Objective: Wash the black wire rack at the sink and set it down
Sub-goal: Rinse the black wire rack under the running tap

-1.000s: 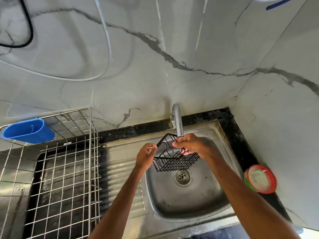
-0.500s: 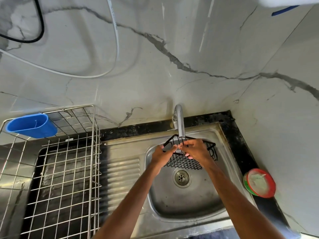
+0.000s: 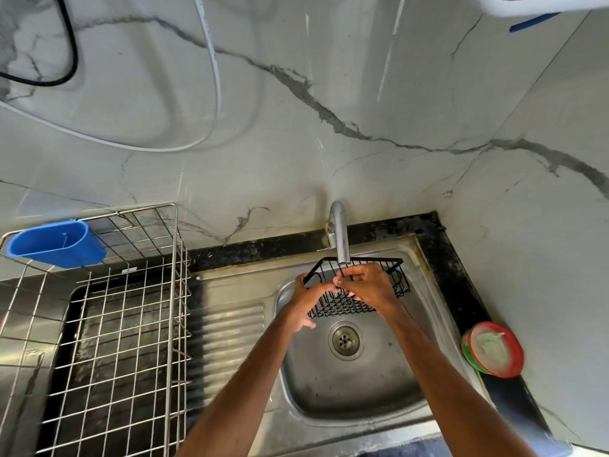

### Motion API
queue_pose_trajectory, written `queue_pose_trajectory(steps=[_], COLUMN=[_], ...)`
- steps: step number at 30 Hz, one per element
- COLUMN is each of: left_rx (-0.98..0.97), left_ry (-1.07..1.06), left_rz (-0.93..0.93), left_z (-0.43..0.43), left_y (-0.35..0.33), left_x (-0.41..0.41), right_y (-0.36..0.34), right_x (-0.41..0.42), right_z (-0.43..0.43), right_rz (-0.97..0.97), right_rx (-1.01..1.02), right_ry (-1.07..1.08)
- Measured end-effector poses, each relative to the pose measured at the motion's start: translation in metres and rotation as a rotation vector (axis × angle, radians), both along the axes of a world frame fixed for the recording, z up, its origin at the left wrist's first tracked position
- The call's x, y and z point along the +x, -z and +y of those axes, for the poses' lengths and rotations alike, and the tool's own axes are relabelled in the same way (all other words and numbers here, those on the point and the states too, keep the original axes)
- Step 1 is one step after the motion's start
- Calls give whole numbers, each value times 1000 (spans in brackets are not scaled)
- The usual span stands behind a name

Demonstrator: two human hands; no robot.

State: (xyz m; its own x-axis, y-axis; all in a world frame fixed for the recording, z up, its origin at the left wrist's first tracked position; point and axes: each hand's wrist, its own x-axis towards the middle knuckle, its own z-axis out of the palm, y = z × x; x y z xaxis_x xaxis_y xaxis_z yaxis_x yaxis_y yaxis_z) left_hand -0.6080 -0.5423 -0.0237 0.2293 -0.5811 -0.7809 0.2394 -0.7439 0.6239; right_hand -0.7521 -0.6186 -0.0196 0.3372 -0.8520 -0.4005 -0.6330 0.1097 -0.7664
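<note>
One rack [image 3: 340, 309] is held under the one tap [image 3: 339, 232], over the sink [image 3: 349, 390] — gripped by two hands, the left hand [image 3: 305, 300] and the right hand [image 3: 370, 288].

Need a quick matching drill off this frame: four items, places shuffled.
Items:
1 black wire rack
2 blue holder
3 red-rimmed tub
4 drain

Places:
A hung on the steel dish rack
B on the black counter, right of the sink
C under the tap
D in the sink's floor

Pairs: 1-C, 2-A, 3-B, 4-D
</note>
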Motion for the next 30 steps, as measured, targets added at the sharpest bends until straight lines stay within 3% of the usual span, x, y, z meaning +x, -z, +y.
queue_pose_trajectory(steps=[3,7,11,15,23,27,30], left_rx=[-21,-7,26,32,7,28,29], left_ry=[-4,-8,-89,-127,-76,-114,-82], left_rz=[-22,-55,-33,4,-77,-67,-92], left_z=[-1,0,9,22,30,22,19], left_y=[2,5,11,13,20,18,17], left_x=[1,2,5,7,21,24,29], right_y=[-9,-17,-3,31,38,18,19], right_x=[-1,-2,7,7,-3,30,25], right_z=[4,22,54,57,30,60,52], right_rz=[23,212,110,270,279,117,153], right_rx=[-28,-407,-242,-420,-219,-347,-439], right_ry=[10,-71,-425,-620,-432,-607,-638])
